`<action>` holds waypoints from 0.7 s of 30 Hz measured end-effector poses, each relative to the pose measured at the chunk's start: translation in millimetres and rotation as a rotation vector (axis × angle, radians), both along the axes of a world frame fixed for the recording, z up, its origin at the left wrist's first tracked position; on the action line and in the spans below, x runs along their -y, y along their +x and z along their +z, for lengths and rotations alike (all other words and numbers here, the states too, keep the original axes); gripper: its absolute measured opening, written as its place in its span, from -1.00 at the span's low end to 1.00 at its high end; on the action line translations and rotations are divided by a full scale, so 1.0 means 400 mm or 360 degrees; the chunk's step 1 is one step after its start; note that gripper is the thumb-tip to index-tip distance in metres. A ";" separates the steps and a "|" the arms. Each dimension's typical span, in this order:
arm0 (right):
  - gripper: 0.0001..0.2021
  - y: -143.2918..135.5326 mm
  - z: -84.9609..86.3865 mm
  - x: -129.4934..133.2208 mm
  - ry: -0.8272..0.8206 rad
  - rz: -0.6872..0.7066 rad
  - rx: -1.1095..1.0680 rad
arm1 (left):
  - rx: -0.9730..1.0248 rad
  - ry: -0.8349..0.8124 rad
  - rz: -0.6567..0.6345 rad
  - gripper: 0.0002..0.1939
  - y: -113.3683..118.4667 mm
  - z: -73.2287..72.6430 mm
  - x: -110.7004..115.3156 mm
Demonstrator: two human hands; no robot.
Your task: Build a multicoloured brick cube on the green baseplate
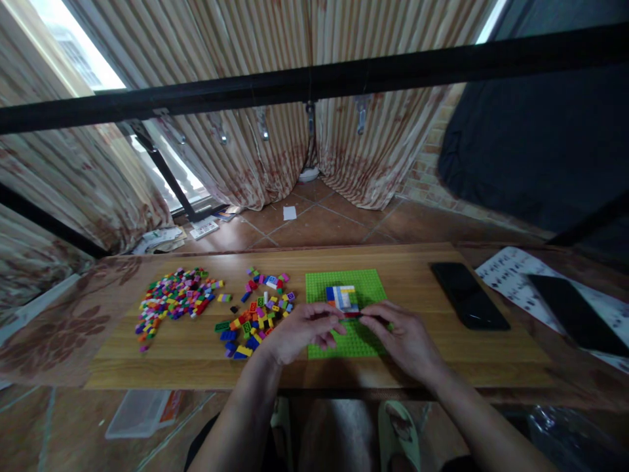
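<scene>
A square block of stacked toy bricks (343, 296), in blue, white, yellow and orange, sits on a green baseplate (346, 347). A red strip of brick (350, 314) shows along its near edge, between my hands. My left hand (308, 329) is over the baseplate's left side, its fingers loosely extended and their tips beside the near-left corner of the block. With thumb and forefinger pinched at the near-right corner, my right hand (405, 337) has something small and dark at its tips, too small to name.
Loose mixed bricks (258, 318) lie left of the baseplate, with a denser pile (177, 295) farther left. A black phone (469, 295) rests at the wooden board's right. Beyond it are a printed sheet (511, 262) and another dark device (577, 314). A black bar (275, 87) crosses above.
</scene>
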State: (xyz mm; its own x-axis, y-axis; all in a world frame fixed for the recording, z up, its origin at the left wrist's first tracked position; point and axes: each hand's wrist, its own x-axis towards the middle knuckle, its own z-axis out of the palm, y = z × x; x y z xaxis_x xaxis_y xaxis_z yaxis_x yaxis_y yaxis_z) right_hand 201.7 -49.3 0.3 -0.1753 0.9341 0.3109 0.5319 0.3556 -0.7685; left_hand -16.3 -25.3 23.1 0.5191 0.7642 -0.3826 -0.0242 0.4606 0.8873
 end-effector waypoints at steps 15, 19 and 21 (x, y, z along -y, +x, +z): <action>-0.80 -0.032 -0.048 -0.044 -0.0114 -0.0413 -0.0022 | -0.0544 0.0536 0.0533 -0.79 0.021 -0.047 -0.046; -0.81 -0.032 -0.049 -0.048 -0.0151 -0.0463 -0.0113 | -0.0622 0.0646 0.0457 -0.79 0.027 -0.063 -0.050; -0.81 -0.033 -0.049 -0.051 -0.0182 -0.0495 -0.0153 | -0.0677 0.0693 0.0434 -0.78 0.029 -0.072 -0.054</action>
State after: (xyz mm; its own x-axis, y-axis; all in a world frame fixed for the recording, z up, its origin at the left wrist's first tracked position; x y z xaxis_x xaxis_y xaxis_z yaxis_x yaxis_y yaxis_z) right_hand 188.6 -28.8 -19.4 0.1486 0.9679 0.2027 0.5247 0.0965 -0.8458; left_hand -4.8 -3.9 -5.5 0.1571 0.9779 -0.1382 0.3042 0.0852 0.9488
